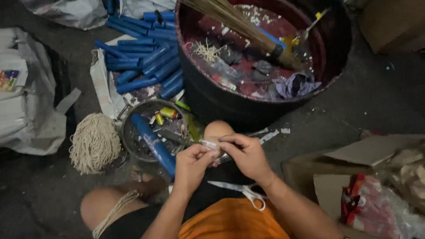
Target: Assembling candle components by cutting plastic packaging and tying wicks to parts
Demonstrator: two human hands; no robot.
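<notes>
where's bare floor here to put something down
Bare floor lies right of the dark tub, above the cardboard. Crowded on the left: blue tubes, small pan, string bundle, white sacks.

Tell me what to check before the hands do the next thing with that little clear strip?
1. Both hands on the strip: left hand and right hand pinch the clear strip between them. Ok.
2. Scissors within reach: lying on the lap, blades shut. Ok.
3. Blue tube ready: lies in the metal bowl. Ok.
4. String bundle close: beside the bowl. Ok.
5. Strip's length or stickiness: too small and blurred. Cannot tell.
</notes>
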